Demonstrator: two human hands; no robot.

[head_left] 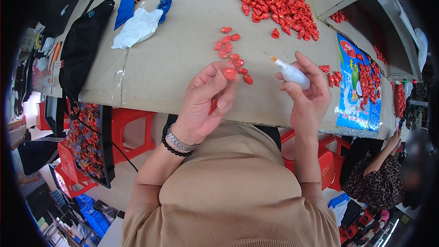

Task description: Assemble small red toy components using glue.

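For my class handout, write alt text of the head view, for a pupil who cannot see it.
A left hand pinches a small red piece while the right hand holds a small white bottle with a narrow tip, above a beige table. Beyond them lie a loose trail of red pieces and, farther back to the right, a large heap of red pieces.

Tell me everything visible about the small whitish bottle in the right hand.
The small, whitish, plastic-looking bottle has a rounded body narrowing to a white neck, then an orange section and a thin, pale tip, too blurred to detail. It is tilted, neck toward the picture's upper left, and held above the beige tabletop. The thumb and fingers of the right hand grip its body; its tip touches nothing visible. Its contents cannot be told.
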